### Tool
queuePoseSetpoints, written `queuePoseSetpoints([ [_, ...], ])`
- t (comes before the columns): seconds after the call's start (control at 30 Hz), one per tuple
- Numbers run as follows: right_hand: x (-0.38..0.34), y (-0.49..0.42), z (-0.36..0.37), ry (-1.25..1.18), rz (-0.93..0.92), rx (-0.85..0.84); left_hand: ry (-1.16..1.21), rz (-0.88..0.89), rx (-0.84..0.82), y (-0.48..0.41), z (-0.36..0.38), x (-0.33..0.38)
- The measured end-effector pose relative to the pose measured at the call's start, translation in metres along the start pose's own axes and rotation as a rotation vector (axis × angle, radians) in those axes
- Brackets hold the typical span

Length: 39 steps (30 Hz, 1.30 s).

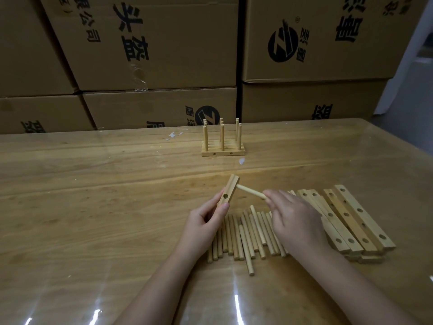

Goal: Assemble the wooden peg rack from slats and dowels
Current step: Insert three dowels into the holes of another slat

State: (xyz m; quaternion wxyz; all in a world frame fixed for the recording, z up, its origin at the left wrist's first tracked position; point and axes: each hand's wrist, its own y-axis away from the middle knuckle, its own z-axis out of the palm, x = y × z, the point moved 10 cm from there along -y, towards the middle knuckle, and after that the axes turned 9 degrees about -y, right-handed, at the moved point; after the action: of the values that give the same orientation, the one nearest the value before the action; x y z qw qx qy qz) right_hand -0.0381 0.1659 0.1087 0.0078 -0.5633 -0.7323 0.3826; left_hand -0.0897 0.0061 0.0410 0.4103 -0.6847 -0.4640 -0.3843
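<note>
My left hand (203,227) grips a short wooden slat (227,193) with a round hole, held tilted above the table. My right hand (295,220) pinches the near end of a dowel (321,191) whose far end meets the slat's upper part. Below the hands lies a row of several loose dowels (246,235). To the right is a stack of several drilled slats (351,219). A finished peg rack (222,143) with upright dowels stands farther back at the table's middle.
The wooden table (93,195) has a glossy clear cover. Stacked cardboard boxes (152,55) form a wall right behind its far edge. Small white scraps (173,134) lie near the back.
</note>
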Motion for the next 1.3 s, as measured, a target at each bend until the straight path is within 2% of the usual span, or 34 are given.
queuePoseSetpoints([
  [0.3,0.027,0.001,0.013,-0.136,0.203,-0.109,-0.059,0.003,-0.014,0.000,0.002,-0.004],
  [0.47,0.041,0.002,0.019,-0.288,0.325,-0.133,-0.077,0.008,-0.027,0.000,0.004,-0.003],
  [0.73,0.051,0.007,0.030,-0.416,0.442,-0.207,-0.107,0.025,-0.022,0.001,0.001,-0.005],
  [0.83,0.050,0.007,0.031,-0.427,0.435,-0.210,-0.098,0.022,-0.033,0.000,0.001,-0.005],
  [0.93,0.034,0.002,0.022,-0.428,0.331,-0.145,-0.056,0.005,-0.036,-0.001,0.001,-0.004],
  [1.03,0.020,-0.001,0.009,-0.494,0.244,-0.051,0.131,-0.081,-0.012,-0.003,-0.002,-0.011],
  [1.1,0.016,-0.002,0.003,-0.484,0.184,-0.013,0.286,-0.141,0.063,-0.006,-0.011,-0.020],
  [1.17,0.010,0.000,0.013,-0.407,0.140,-0.131,0.413,-0.200,0.151,-0.008,-0.022,-0.029],
  [1.3,-0.010,0.028,0.069,-0.165,0.005,-0.677,0.609,-0.275,0.229,-0.010,-0.030,-0.042],
])
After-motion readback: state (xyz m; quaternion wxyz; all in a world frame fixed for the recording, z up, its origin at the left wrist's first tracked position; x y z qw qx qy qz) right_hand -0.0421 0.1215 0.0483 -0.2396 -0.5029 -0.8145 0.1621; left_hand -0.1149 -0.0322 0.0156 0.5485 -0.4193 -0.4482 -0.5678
